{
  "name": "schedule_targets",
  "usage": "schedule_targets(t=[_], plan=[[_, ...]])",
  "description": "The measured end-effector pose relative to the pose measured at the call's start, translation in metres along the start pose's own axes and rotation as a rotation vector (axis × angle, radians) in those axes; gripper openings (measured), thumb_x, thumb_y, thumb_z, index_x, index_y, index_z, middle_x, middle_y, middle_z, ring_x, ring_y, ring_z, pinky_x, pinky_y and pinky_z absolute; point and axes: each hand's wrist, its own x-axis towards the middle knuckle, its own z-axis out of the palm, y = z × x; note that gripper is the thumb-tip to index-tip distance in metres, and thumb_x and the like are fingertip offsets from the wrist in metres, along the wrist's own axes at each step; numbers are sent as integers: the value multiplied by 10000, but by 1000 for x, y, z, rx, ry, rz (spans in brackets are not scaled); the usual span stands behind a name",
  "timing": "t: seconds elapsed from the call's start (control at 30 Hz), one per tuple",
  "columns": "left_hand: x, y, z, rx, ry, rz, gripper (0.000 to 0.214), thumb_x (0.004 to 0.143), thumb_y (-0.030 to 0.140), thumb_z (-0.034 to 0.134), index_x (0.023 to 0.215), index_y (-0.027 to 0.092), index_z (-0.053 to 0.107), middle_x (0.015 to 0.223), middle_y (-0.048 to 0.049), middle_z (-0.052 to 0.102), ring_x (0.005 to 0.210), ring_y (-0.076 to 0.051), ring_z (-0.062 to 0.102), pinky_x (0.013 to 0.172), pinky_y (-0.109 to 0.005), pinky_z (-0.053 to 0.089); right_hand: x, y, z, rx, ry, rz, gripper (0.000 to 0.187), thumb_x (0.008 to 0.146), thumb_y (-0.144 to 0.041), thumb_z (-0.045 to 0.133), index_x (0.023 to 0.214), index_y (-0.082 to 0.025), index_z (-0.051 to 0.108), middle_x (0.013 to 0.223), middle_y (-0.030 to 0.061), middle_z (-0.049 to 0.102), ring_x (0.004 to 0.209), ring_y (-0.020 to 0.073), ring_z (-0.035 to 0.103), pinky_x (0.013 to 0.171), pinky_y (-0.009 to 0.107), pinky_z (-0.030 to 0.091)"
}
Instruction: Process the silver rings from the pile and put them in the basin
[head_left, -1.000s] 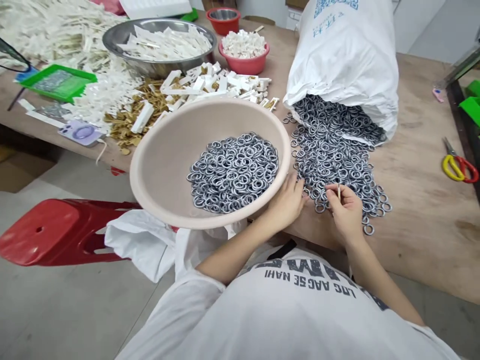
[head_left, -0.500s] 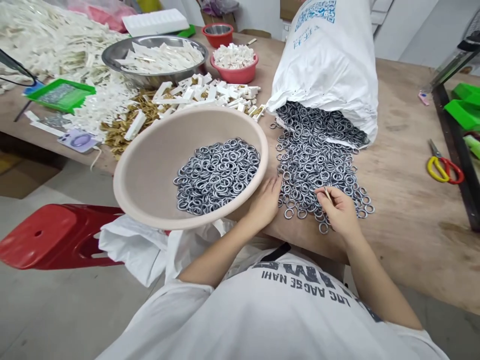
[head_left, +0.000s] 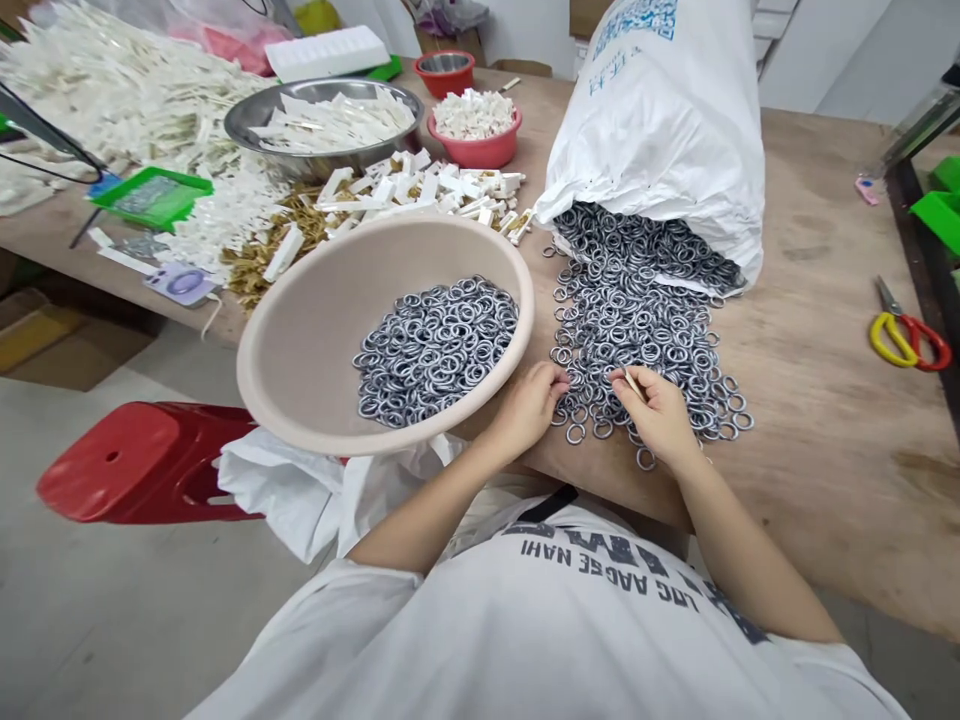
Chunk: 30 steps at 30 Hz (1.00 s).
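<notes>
A spread of grey metal rings (head_left: 637,320) lies on the wooden table, spilling from the mouth of a white sack (head_left: 660,130). My left hand (head_left: 529,405) is at the near left edge of the rings, its fingertips pinched together; what they hold, if anything, is hidden. Close to it on the right, my right hand (head_left: 660,415) grips a thin, pale stick (head_left: 634,383) between thumb and fingers, over the near part of the spread. To the left of my left hand stands a big beige bowl (head_left: 292,340), partly filled with the same kind of rings.
Scissors (head_left: 907,335) with red and yellow handles lie at the right. Behind the bowl are white plastic pieces (head_left: 442,185), a steel basin (head_left: 322,160) and a red bowl (head_left: 480,150). A green tray (head_left: 154,197) and a red stool (head_left: 127,460) are at the left.
My left hand's fingers, stretched out beside the bowl before, have drawn into a pinch at the rings. My right hand has shifted left with the stick, nearer to the left hand.
</notes>
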Motion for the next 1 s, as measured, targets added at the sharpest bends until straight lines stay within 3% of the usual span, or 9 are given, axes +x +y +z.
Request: schedule_targets(t=[0.1,0.2,0.3,0.47,0.6,0.77,1.0], plan=[[4,23,9,-245,-27,-7,122,997,272,497,994,192,589,999,-60,661,939,-196,607,854,-336,475,-2,3,4,86,9,-10,357,908,-462,652,1163,-220,714,1043,50,739,897,202,652,788,322,488],[11,39,23,-396,-48,-31,174,998,336,506,978,188,595,969,-50,657,910,-186,599,846,-325,473,-2,3,5,151,24,29,342,893,-487,672,1094,-215,725,964,41,735,813,183,638,726,308,489],[19,45,35,-450,-37,4,225,1004,371,497,987,184,619,968,-51,647,913,-178,592,855,-315,467,-2,4,1,205,68,88,331,904,-509,653,1031,-210,720,782,3,673,583,125,519,554,271,414],[28,42,47,-607,-90,12,262,1005,399,493,944,176,616,875,-27,653,817,-146,591,793,-279,467,1,4,-5,232,88,75,319,944,-499,600,1027,-208,700,715,-17,618,547,113,487,532,259,390],[27,36,52,-714,-71,-44,303,992,454,507,943,172,604,830,-16,649,747,-134,569,726,-265,458,-1,1,-13,1,133,-25,316,960,-490,575,1102,-222,665,798,8,644,656,151,545,620,284,417],[26,31,48,-645,8,-36,361,972,518,516,921,172,602,816,-17,607,757,-144,536,716,-269,437,-6,-6,-19,-367,50,-188,284,987,-460,540,869,-219,633,738,14,597,682,162,541,658,299,381],[26,34,41,-572,41,33,394,985,542,476,912,177,604,837,-31,610,793,-158,555,764,-285,449,-6,-7,-15,-430,3,-265,271,1001,-422,533,850,-215,625,758,24,626,708,160,555,666,295,373]])
